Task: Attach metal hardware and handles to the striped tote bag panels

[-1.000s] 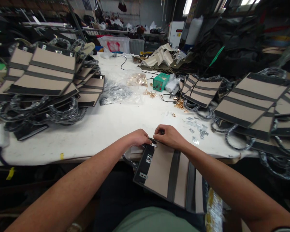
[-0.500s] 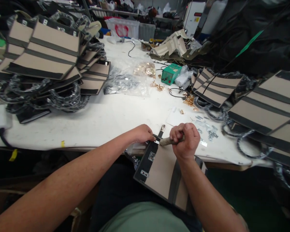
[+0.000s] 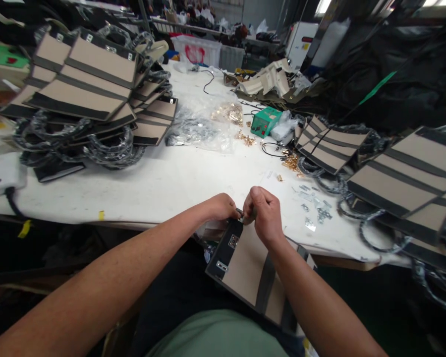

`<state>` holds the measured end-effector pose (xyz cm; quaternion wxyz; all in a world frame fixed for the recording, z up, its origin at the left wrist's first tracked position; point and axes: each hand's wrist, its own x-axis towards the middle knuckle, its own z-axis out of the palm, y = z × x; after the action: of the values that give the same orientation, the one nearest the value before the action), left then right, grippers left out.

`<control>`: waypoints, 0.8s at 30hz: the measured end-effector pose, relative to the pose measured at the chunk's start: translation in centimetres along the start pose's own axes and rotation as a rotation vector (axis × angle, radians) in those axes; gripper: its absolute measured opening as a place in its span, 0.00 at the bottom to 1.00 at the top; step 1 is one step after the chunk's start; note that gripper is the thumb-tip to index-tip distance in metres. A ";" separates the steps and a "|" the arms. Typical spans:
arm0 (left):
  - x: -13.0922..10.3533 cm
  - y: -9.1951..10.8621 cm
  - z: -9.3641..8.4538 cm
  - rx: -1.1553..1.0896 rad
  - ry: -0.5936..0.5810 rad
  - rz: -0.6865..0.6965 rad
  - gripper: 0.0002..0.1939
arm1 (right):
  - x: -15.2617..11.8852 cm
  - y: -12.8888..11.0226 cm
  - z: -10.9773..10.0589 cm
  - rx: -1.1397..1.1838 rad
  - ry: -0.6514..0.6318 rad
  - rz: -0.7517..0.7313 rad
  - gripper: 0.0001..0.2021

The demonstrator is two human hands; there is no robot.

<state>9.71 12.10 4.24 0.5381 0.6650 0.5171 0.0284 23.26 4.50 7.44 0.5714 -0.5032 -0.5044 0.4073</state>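
A beige panel (image 3: 245,263) with dark bands slants from the table edge toward my lap. Two metal plates show on its black top strip (image 3: 228,248). My left hand (image 3: 225,207) is closed in a pinch at the panel's upper corner, on a small dark piece there. Close beside it, my right hand (image 3: 262,210) is closed with its fingertips at the same corner. Whatever the right fingers hold is mostly hidden by the hand.
Stacked beige panels with wrapped handles (image 3: 92,74) stand at the left, more panels (image 3: 405,173) at the right. Small metal plates (image 3: 321,210), gold hardware (image 3: 292,162), a green box (image 3: 265,121) and plastic bags (image 3: 200,129) lie on the white table (image 3: 152,183).
My right hand has moved left, closer to my left hand. The wooden-looking tool handle and the metal-tipped strap end seen before are now hidden. The view has shifted slightly.
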 end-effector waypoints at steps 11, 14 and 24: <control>-0.2 -0.4 -0.1 0.060 -0.021 0.048 0.10 | -0.3 -0.3 0.7 0.166 0.063 -0.106 0.23; -0.2 -0.5 -0.1 0.048 -0.015 0.063 0.11 | -0.1 -0.6 0.7 0.258 0.080 -0.160 0.22; -0.5 -0.7 -0.2 0.064 -0.005 0.081 0.12 | -0.3 1.0 1.2 0.187 0.060 -0.113 0.24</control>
<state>8.91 11.82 4.03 0.5163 0.7025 0.4888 0.0319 22.09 4.51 6.41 0.6529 -0.4304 -0.4744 0.4043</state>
